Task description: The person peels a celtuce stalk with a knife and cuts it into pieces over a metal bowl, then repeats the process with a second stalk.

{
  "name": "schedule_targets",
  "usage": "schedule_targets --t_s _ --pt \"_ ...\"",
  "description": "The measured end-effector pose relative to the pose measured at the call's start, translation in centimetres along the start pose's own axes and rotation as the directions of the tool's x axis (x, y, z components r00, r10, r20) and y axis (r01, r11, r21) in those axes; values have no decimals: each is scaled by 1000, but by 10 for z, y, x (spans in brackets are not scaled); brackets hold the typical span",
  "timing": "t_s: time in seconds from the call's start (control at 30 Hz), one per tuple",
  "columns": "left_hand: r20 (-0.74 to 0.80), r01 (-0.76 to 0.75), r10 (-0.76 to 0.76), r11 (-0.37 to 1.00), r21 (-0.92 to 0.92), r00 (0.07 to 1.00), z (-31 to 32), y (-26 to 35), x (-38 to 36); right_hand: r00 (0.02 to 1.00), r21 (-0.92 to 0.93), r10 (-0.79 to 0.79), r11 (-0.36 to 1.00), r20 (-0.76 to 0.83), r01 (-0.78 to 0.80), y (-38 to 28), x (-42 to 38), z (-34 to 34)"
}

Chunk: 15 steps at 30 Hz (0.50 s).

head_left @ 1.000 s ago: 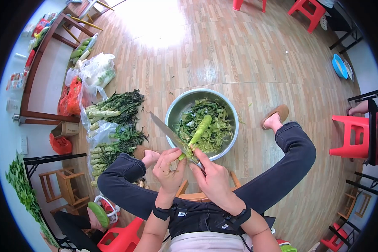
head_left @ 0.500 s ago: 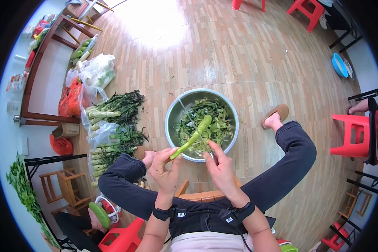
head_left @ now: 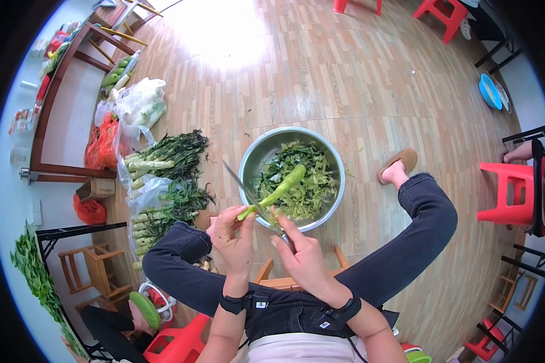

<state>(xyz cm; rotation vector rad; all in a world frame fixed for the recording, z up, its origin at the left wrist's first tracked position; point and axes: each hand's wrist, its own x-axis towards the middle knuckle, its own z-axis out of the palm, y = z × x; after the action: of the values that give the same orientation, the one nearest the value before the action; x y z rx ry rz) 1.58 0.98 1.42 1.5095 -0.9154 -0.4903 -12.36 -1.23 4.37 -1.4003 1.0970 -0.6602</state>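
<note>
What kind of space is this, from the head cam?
Probably a home or small eatery's room used for vegetable prep: metal basin of green peelings, leafy stalks piled on the wood-look floor, red plastic stools.

Head-worn view from above, facing forward and down, wide-angle

- Stalk (head_left: pixel 287 183): bright green, slanted, thick end above the bowl (head_left: pixel 254 161), thin end in the left hand (head_left: pixel 232 239) at the bowl's near rim.
- Knife (head_left: pixel 241 184): long narrow blade crossing the stalk, tip beyond the bowl's left rim, grip in the right hand (head_left: pixel 304 255).
- Bowl: round, metal, holding green shreds and dark leaves.
</note>
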Motion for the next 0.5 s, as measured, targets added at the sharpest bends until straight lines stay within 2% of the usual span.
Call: schedule_targets --t_s 0.07,0.23,0.5 --pt "-12 25 -25 1000 -5 1000 0 -3 -2 1000 -13 -7 1000 28 7 3 -1 5" --pt "-28 31 -33 997 -74 999 3 -2 -3 993 -41 -116 992 -19 116 12 -1 10" --pt "-33 16 -19 997 -78 999 3 0 -3 994 -120 -105 987 -17 102 3 0 6"
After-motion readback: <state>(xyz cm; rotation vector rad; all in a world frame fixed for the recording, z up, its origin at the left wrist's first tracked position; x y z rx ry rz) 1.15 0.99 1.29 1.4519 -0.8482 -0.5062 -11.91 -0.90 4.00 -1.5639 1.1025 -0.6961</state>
